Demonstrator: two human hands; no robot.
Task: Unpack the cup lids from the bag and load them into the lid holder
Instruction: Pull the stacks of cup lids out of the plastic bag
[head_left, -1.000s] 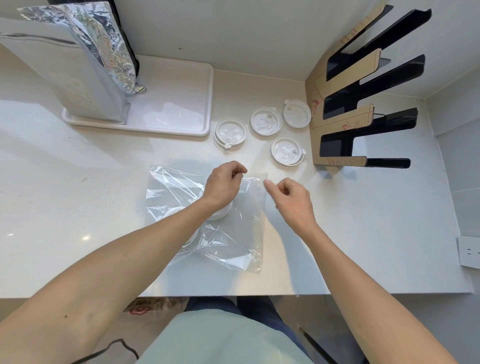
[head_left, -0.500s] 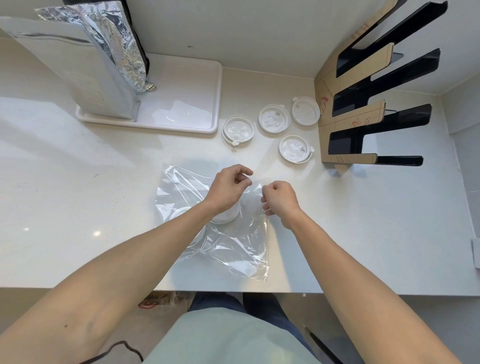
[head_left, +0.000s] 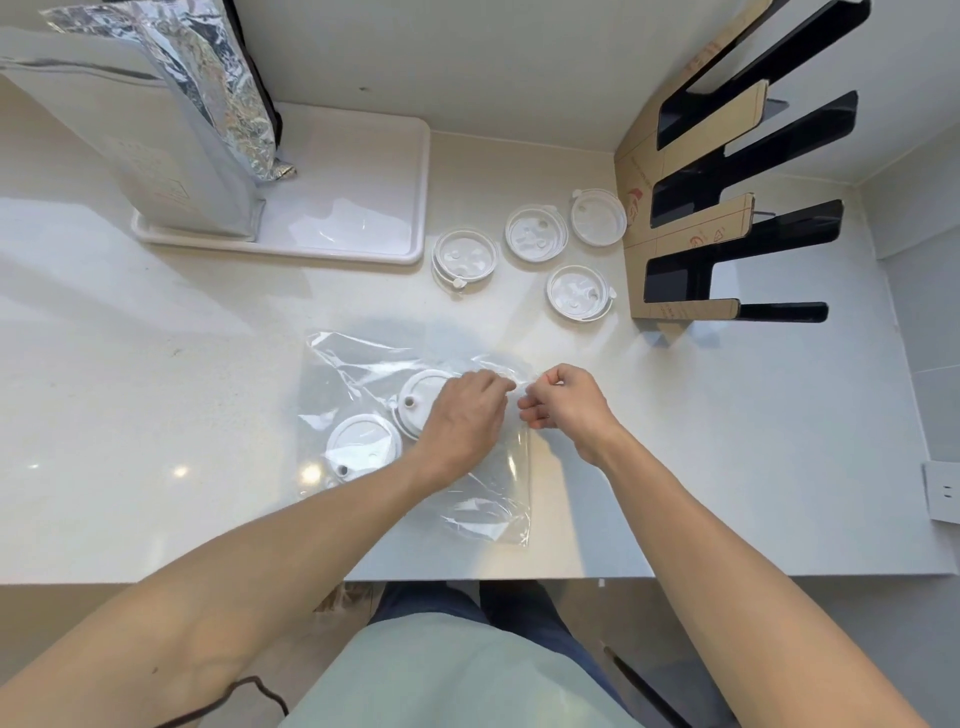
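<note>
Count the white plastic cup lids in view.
6, maybe more stacked. Two white plastic cup lids inside the clear plastic bag. Four on the white counter by the lid holder.

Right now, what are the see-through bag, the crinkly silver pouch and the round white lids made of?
The see-through bag looks like thin clear plastic film: glossy, wrinkled, with lids visible through it. The crinkly silver pouch looks like metallic foil, mirror-shiny with sharp creases. The round white lids look like moulded plastic, smooth and slightly translucent, though that is hard to confirm.
</note>
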